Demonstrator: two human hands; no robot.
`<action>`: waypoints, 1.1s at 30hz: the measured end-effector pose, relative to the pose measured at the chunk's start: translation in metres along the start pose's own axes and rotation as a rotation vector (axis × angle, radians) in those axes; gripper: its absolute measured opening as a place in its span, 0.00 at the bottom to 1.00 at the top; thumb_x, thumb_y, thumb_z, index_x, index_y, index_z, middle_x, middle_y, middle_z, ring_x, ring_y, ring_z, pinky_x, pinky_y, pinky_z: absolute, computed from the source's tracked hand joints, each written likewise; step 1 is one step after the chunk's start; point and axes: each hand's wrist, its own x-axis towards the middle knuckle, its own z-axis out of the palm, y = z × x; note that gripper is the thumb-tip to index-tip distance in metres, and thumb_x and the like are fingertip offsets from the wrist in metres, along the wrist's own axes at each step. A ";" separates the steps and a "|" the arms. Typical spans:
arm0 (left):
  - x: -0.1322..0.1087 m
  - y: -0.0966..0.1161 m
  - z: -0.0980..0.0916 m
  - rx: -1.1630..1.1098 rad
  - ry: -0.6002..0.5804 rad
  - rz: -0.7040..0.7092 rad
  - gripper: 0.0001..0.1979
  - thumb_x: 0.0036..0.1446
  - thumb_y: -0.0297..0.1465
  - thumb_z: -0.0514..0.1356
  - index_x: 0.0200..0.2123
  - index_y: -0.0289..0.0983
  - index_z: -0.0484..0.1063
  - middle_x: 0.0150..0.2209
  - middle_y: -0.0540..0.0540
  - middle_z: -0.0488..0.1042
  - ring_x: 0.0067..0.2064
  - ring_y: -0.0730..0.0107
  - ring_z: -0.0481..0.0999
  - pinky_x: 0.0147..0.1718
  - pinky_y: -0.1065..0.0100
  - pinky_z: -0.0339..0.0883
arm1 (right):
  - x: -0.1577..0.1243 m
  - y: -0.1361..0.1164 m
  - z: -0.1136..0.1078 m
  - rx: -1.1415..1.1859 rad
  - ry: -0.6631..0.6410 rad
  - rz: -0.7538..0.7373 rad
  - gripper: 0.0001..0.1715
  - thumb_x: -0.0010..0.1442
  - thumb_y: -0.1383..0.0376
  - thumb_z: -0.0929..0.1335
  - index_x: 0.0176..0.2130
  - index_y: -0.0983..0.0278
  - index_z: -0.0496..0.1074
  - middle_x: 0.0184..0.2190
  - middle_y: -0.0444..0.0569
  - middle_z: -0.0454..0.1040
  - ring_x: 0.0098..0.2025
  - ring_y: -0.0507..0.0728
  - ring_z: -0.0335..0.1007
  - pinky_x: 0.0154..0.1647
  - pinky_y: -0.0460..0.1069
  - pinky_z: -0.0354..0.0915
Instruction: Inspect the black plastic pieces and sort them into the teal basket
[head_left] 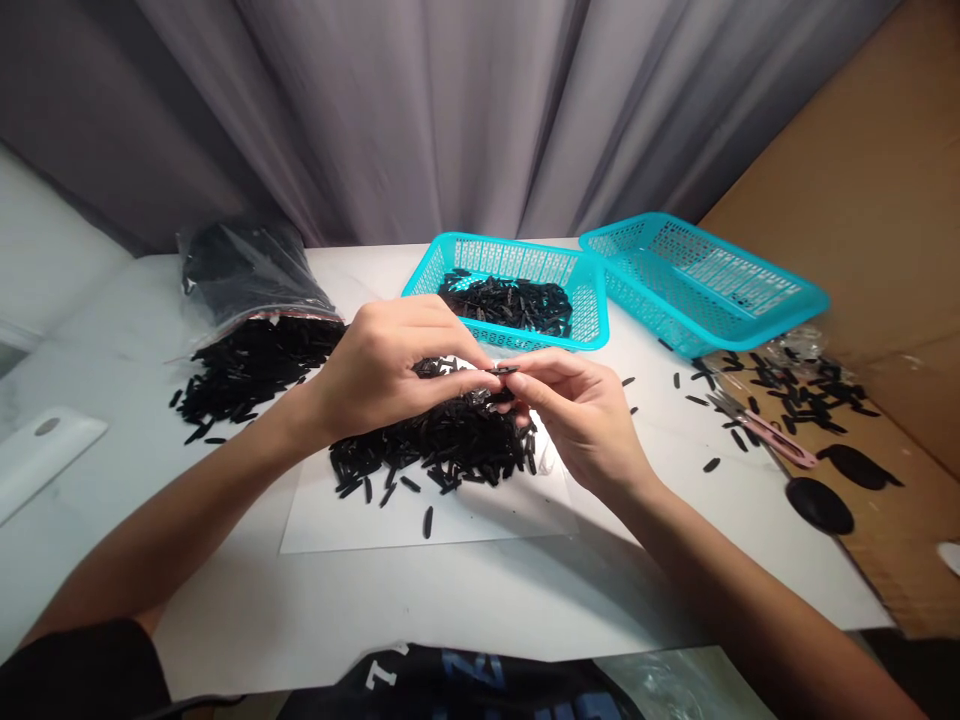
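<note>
Left hand (382, 370): is pinching a small black piece (504, 369) at the fingertips, fingers almost closed on it.
Right hand (577, 425): is gripping the same piece, fingers (525, 375) curled in tightly.
Below: loose black pieces (435, 450) are heaped on a white paper sheet (427, 525).
Ahead: a teal basket (592, 310) is sitting just past the fingers, a second basket (712, 285) beside it.
Left: a plastic bag (247, 270) is spilling more pieces.
Right edge: pink-handled snips (765, 435) are lying on cardboard (885, 560) along the tabletop (225, 620).

White table (390, 610); paper sheet (337, 525); loose black pieces (247, 370); turquoise basket (517, 255); second turquoise basket (697, 290); clear plastic bag (247, 270)
</note>
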 end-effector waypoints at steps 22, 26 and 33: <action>0.001 -0.003 0.007 0.027 0.044 -0.053 0.07 0.61 0.37 0.64 0.30 0.47 0.80 0.30 0.51 0.82 0.32 0.66 0.80 0.37 0.61 0.75 | 0.000 -0.002 0.001 0.046 0.023 0.060 0.07 0.55 0.62 0.77 0.35 0.62 0.80 0.32 0.47 0.82 0.28 0.52 0.75 0.27 0.47 0.69; 0.000 -0.003 0.008 0.006 0.025 -0.058 0.08 0.61 0.35 0.64 0.29 0.47 0.79 0.30 0.52 0.82 0.32 0.66 0.80 0.36 0.63 0.74 | 0.000 -0.002 0.001 0.066 0.035 0.063 0.08 0.54 0.62 0.78 0.34 0.62 0.79 0.30 0.46 0.82 0.28 0.53 0.76 0.27 0.47 0.69; 0.001 0.003 0.007 -0.049 -0.032 -0.118 0.07 0.60 0.32 0.64 0.28 0.43 0.78 0.29 0.52 0.81 0.31 0.69 0.79 0.34 0.64 0.72 | -0.001 -0.002 0.000 -0.018 0.018 0.017 0.07 0.58 0.64 0.76 0.39 0.60 0.80 0.32 0.46 0.82 0.30 0.53 0.77 0.29 0.47 0.70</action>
